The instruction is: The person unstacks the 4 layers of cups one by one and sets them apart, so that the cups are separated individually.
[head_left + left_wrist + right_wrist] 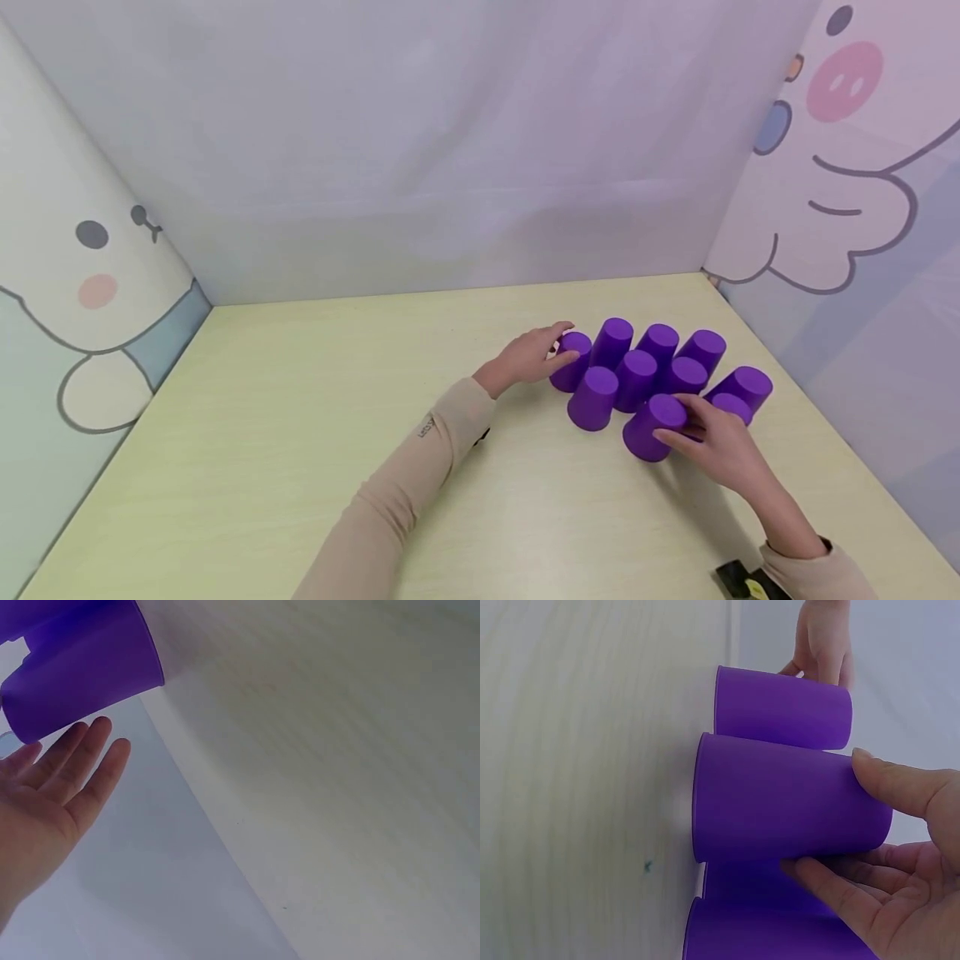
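Observation:
Several purple cups stand upside down in a close group on the right part of the table. My right hand (722, 443) pinches the frontmost cup (651, 432) near its upper end, thumb on one side and fingers on the other. The right wrist view shows that cup (787, 799) with the thumb (900, 784) pressed against it. At the group's left end, my left hand (529, 355) reaches around the leftmost cup (572, 360), thumb in front and fingers behind. In the left wrist view its fingers (94, 776) are extended, close beside a cup (90, 671).
Another cup (592, 400) stands between the two hands, with more cups (660, 346) behind it. The pale wooden table (300, 417) meets a white cloth wall (450, 167) at the back. Cartoon-printed panels (847, 167) rise at both sides.

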### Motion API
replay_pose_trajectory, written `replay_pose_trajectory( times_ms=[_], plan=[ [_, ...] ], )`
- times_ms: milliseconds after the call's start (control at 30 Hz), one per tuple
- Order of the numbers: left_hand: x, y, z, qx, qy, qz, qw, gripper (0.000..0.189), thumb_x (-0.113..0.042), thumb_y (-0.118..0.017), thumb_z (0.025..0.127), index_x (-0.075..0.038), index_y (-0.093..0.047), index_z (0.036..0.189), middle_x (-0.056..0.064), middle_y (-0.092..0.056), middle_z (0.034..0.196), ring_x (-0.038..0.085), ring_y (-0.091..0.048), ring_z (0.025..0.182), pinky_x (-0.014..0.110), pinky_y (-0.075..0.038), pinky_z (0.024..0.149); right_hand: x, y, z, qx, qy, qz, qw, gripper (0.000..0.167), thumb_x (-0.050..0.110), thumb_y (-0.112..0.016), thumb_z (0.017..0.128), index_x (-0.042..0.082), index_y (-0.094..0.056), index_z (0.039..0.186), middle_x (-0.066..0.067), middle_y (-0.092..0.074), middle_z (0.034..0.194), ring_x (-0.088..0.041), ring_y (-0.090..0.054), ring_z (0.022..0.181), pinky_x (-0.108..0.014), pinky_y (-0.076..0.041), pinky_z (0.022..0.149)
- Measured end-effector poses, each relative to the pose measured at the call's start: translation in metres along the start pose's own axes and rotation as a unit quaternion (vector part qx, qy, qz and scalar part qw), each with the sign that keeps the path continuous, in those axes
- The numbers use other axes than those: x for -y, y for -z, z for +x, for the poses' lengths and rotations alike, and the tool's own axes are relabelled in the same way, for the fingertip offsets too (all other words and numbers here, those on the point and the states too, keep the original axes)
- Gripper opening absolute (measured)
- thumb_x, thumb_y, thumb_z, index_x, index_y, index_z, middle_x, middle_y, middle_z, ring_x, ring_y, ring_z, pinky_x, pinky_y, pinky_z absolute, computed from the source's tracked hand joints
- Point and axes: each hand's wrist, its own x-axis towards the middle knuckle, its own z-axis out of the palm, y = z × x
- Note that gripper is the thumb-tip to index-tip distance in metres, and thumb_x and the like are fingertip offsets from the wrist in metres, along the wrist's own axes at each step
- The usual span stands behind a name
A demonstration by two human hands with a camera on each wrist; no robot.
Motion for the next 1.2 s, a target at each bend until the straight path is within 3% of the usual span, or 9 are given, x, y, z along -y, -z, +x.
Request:
replay_pose_trajectory(
  times_ms=[200, 467, 733, 967, 1200],
  plan=[
    [0.002, 0.009, -0.013, -0.016, 0.001, 0.017, 0.9997, 0.055, -0.038, -0.046, 0.095, -0.010, -0.032, 0.139, 0.009, -0.051, 0.127, 0.021, -0.053, 0.109, 0.030, -0.045, 0.083, 0.000, -0.001, 0.002, -0.003, 0.008, 0.000, 1.0000, 0.048, 0.018, -0.075, 0.075, -0.007, -0.054, 0.110, -0.023, -0.063, 0.093, -0.036, -0.063, 0.081, -0.040, -0.051, 0.066],
    [0.010, 0.025, -0.042, -0.039, 0.008, 0.038, 0.9985, 0.055, -0.037, -0.046, 0.095, -0.009, -0.032, 0.139, 0.009, -0.049, 0.130, 0.020, -0.054, 0.109, 0.035, -0.045, 0.085, 0.004, 0.003, 0.007, -0.034, 0.039, -0.004, 0.9987, 0.059, 0.020, -0.075, 0.075, -0.013, -0.049, 0.117, -0.033, -0.057, 0.105, -0.043, -0.061, 0.085, -0.042, -0.049, 0.069],
    [0.024, 0.035, -0.077, -0.073, 0.021, 0.065, 0.9950, 0.054, -0.037, -0.047, 0.094, -0.008, -0.033, 0.138, 0.010, -0.047, 0.132, 0.020, -0.054, 0.109, 0.038, -0.047, 0.081, 0.021, 0.011, 0.022, -0.070, 0.071, -0.033, 0.9945, 0.054, 0.020, -0.071, 0.080, -0.011, -0.050, 0.119, -0.031, -0.056, 0.110, -0.045, -0.059, 0.089, -0.050, -0.046, 0.074],
    [0.036, 0.044, -0.117, -0.115, 0.034, 0.057, 0.9912, 0.055, -0.033, -0.052, 0.093, -0.007, -0.034, 0.138, 0.011, -0.050, 0.128, 0.023, -0.055, 0.107, 0.042, -0.047, 0.080, 0.034, 0.009, 0.039, -0.060, 0.082, -0.024, 0.9945, 0.055, 0.022, -0.068, 0.083, -0.009, -0.048, 0.124, -0.029, -0.054, 0.115, -0.044, -0.057, 0.094, -0.052, -0.045, 0.077],
    [0.049, 0.052, -0.140, -0.139, 0.047, 0.066, 0.9869, 0.054, -0.032, -0.053, 0.092, -0.006, -0.035, 0.137, 0.012, -0.053, 0.124, 0.024, -0.056, 0.105, 0.044, -0.047, 0.078, 0.035, 0.008, 0.051, -0.058, 0.101, -0.030, 0.9927, 0.055, 0.022, -0.068, 0.083, -0.007, -0.047, 0.125, -0.028, -0.055, 0.116, -0.044, -0.058, 0.093, -0.053, -0.045, 0.076]
  ],
)
